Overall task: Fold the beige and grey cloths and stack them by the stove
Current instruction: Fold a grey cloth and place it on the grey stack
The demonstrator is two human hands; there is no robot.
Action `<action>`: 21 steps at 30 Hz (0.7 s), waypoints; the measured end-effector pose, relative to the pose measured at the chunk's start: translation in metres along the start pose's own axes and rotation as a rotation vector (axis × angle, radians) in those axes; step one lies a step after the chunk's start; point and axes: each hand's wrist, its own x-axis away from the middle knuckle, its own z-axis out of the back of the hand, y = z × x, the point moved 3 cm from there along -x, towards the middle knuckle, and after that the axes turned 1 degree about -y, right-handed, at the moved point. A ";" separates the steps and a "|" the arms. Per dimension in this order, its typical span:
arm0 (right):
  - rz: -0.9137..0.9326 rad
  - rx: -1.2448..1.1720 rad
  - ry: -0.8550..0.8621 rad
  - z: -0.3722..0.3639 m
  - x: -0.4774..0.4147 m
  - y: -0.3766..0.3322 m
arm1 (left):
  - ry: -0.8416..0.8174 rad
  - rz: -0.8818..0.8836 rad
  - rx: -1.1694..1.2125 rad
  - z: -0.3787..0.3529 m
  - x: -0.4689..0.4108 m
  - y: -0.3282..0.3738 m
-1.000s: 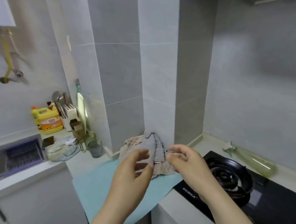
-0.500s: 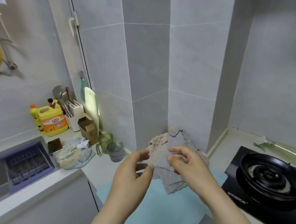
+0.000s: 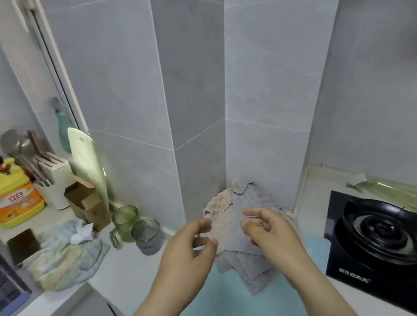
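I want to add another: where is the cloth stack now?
Head view, centre: the cloth stack lies on the blue mat in the wall corner, between the grey cup and stove.

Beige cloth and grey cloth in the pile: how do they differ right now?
The beige cloth lies underneath, showing mainly at the pile's far left edge. The grey cloth lies on top and shows most of its surface. The grey cloth reaches nearer, onto the blue mat, while the beige cloth stays further back. Both have wavy edges and sit left of the stove.
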 end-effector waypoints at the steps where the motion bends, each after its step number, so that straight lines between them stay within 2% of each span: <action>1: -0.010 -0.013 0.014 -0.002 -0.010 0.004 | -0.012 -0.002 -0.010 0.002 -0.011 -0.005; 7: -0.069 -0.037 0.068 -0.017 -0.060 0.020 | -0.074 -0.009 -0.049 0.007 -0.073 -0.029; 10: -0.095 -0.025 0.120 -0.021 -0.072 0.030 | -0.155 -0.015 -0.053 0.001 -0.094 -0.046; 21: -0.229 0.035 0.491 -0.033 -0.077 0.086 | -0.524 -0.096 0.001 -0.043 -0.156 -0.120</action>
